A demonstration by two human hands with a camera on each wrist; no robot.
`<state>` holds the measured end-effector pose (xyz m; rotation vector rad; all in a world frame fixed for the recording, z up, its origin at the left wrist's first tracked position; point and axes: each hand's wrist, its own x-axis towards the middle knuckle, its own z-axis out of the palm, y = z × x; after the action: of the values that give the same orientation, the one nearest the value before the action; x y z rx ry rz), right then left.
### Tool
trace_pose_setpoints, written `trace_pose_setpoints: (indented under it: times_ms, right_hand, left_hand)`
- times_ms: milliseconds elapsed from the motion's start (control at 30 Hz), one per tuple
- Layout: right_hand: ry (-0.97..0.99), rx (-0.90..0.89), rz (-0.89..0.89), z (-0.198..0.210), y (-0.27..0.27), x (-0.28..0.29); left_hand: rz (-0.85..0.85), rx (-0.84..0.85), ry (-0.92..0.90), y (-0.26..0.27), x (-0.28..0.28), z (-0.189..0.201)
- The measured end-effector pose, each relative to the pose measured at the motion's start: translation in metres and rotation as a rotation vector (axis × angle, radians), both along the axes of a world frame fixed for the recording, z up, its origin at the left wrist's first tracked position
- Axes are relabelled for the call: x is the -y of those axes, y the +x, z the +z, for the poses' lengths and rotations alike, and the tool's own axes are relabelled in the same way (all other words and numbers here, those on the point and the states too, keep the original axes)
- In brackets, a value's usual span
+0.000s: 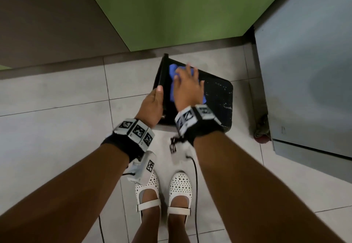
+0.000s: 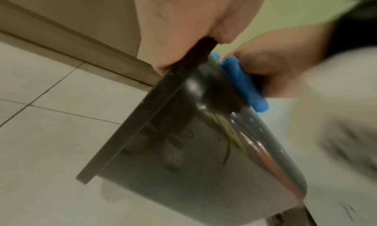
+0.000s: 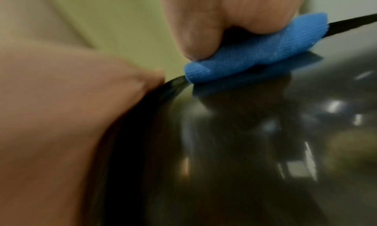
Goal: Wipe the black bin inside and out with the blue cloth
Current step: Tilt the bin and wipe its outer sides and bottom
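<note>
The black bin lies tipped on its side on the tiled floor, its open mouth facing left. My left hand grips the rim, thumb on top; the left wrist view shows the hand clamped on the rim of the bin. My right hand lies flat with spread fingers on the blue cloth, pressing it against the bin's upturned outer side. Seen from the right wrist, the folded cloth sits under my fingers on the glossy bin. The bin's inside is hidden.
A green wall stands behind the bin. A grey metal cabinet is close on the right, with a small reddish object at its foot. My white shoes and a black cable are near the bin.
</note>
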<state>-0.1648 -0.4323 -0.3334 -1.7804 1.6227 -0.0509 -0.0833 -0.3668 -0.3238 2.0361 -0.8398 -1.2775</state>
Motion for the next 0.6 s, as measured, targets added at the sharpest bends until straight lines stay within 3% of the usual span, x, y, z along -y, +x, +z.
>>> trace_pose_setpoints:
  times_ms: [100,333,433,600]
  right_hand:
    - [0.036,-0.077,-0.009,0.003,-0.001,0.012]
    - [-0.013,-0.007,0.265,0.026,-0.011,-0.090]
    - [0.038,-0.019,0.222,0.016,-0.014,-0.069]
    - [0.079,-0.140,-0.009,-0.007,-0.033,-0.020]
  left_hand:
    - [-0.020,0.035,-0.008,-0.001,0.003,0.000]
    - [-0.027,-0.070,0.035,0.010,0.013,-0.001]
    - [-0.046,-0.035,0.005,0.010,0.017,0.002]
    - [-0.066,0.101,0.023,0.007,0.013,0.001]
